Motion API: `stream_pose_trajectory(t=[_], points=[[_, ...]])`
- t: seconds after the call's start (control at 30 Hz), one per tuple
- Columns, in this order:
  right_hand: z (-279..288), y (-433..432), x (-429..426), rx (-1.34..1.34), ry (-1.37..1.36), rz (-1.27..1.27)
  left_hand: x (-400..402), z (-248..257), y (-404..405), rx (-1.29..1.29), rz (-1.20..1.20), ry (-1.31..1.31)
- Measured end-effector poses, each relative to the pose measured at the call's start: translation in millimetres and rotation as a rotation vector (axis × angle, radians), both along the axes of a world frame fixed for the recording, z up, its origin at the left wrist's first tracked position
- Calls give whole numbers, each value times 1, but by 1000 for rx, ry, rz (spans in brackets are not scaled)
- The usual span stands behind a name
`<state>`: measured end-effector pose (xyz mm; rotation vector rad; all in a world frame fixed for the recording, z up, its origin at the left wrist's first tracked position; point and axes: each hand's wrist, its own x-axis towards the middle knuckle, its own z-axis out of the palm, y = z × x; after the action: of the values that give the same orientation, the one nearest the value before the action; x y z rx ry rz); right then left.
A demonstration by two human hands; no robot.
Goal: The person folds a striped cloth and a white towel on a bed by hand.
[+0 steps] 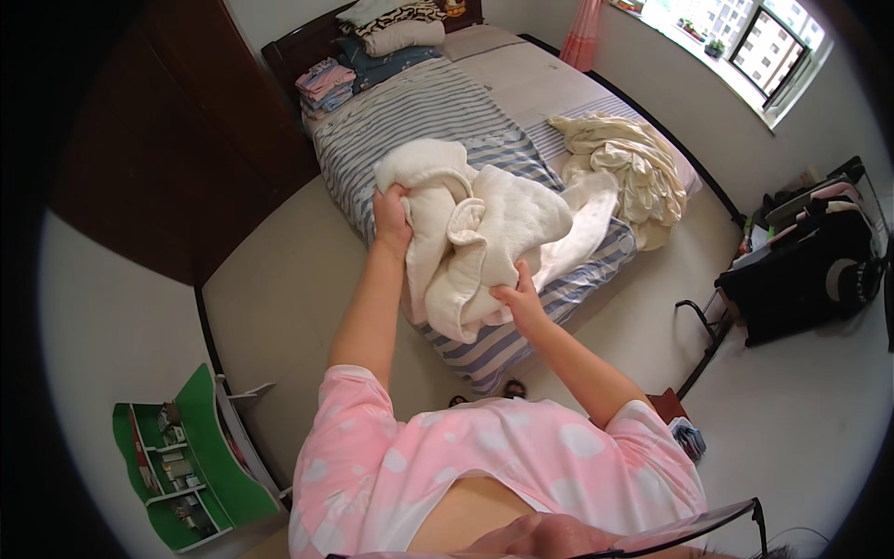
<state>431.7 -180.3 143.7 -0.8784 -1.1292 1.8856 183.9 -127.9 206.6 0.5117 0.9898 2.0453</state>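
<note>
Both my hands grip a thick cream-white fleece blanket (517, 209), bunched in loose folds above the near part of the bed. My left hand (392, 220) holds its left edge, with the thumb over the top. Lower and to the right, my right hand (520, 297) grasps the near right side. Part of the blanket trails to the right over the striped sheet. Beneath it lies a blue-and-white striped bed cover (433, 94), which hangs over the bed's front corner. A crumpled pale-yellow cloth (621, 168) is heaped on the bed's right side.
Folded clothes (326, 85) and stacked pillows (401, 42) lie by the dark wooden headboard (300, 43). A dark wardrobe (174, 126) stands at left, a green shelf unit (216, 447) at lower left. On the right is a rack draped with black cloth (803, 272), below a window (768, 56).
</note>
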Motion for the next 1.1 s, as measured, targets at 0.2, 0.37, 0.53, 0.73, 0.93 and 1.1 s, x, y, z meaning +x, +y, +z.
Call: stream_pose_trajectory(t=[0.2, 0.37, 0.53, 0.73, 0.93, 1.1], points=[[-26, -12, -7, -213, 41, -105, -23, -9, -15, -76, -42, 101], [-128, -11, 6, -448, 17, -340, -25, -47, -34, -237, 12, 169], [-165, 3, 10, -474, -12, -487, -64, -92, -24, -257, -59, 126], [-125, 49, -34, -172, -12, -739, -104, -67, 26, -174, -251, 47], [-39, 34, -186, 100, -173, -498, -148, -72, 37, -272, -550, 177], [-4, 43, -290, 467, -431, -308, -161, -61, 27, -308, -875, 205]])
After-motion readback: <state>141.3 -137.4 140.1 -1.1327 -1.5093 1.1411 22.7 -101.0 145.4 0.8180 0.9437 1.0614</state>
